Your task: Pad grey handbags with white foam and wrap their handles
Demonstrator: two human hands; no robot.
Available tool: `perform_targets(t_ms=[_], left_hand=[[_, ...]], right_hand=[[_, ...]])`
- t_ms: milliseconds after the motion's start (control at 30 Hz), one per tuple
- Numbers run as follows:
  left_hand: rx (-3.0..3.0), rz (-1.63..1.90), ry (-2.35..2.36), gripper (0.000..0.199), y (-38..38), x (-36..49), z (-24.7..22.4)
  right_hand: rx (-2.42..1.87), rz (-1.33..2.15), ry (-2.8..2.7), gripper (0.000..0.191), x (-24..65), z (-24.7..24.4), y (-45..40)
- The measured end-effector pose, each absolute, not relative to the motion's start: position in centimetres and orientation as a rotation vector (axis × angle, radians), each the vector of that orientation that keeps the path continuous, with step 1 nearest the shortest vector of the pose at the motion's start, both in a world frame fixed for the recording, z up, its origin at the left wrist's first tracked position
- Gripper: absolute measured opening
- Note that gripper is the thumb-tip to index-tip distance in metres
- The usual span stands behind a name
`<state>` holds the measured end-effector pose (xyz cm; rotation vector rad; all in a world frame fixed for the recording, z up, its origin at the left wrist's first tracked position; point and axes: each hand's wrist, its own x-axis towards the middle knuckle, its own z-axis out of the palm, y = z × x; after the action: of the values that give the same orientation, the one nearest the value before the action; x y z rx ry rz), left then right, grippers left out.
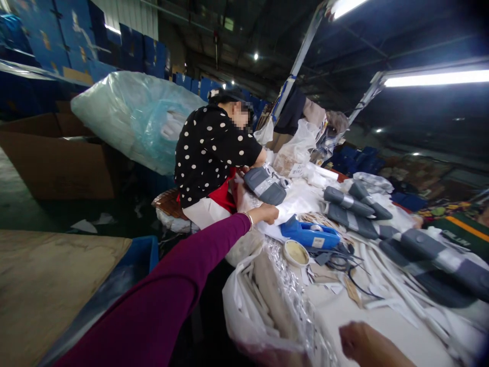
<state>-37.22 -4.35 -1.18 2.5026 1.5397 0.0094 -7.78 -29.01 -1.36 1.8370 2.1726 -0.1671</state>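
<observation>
My left hand (268,213), at the end of a purple sleeve, reaches across the table with its fingers curled closed on the near edge of a white sheet (300,200). Just beyond it lie dark grey padded pieces (265,186) bound with clear tape. To its right is a blue tape dispenser (315,235), with an open round tub (296,253) of pale contents in front. Low in the view, my right hand (364,342) is blurred and curled like a fist above the pale tabletop (336,318); nothing shows in it.
A co-worker in a dotted black top (216,148) sits at the table's far left. More taped grey pieces (439,255) lie right, beside white strips (405,290) and a dark cable (359,280). A plastic bag of beige pieces (263,306) hangs at the near edge.
</observation>
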Motion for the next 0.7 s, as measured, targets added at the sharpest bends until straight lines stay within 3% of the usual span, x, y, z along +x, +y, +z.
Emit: perform_targets(t_ms=[67,267,500,633,700], left_hand=[[2.464,0.008,1.553,0.025,-4.2,-37.2,-1.0],[2.299,-0.019,1.601,0.029,-3.0,-37.6,-1.2],[2.186,0.032,1.56,0.03,-2.1,-37.6,-1.6],[2.2,0.124,1.522,0.03,-2.1,-38.1,-2.2],[2.238,0.216,1.507,0.03,-2.4,-38.3,-2.4]], right_hand=[[1.737,-0.209,2.268,0.02,-10.5,-0.9,-26.2],[1.966,-0.278,2.689,0.026,-19.1,0.7,-18.1],[2.319,-0.206,2.619,0.023,-26.1,-1.0,-12.8],[2.444,-0.135,2.512,0.034,-27.9,-2.7,-11.8],[2.467,-0.156,2.485,0.025,-28.1,-3.4,-11.3]])
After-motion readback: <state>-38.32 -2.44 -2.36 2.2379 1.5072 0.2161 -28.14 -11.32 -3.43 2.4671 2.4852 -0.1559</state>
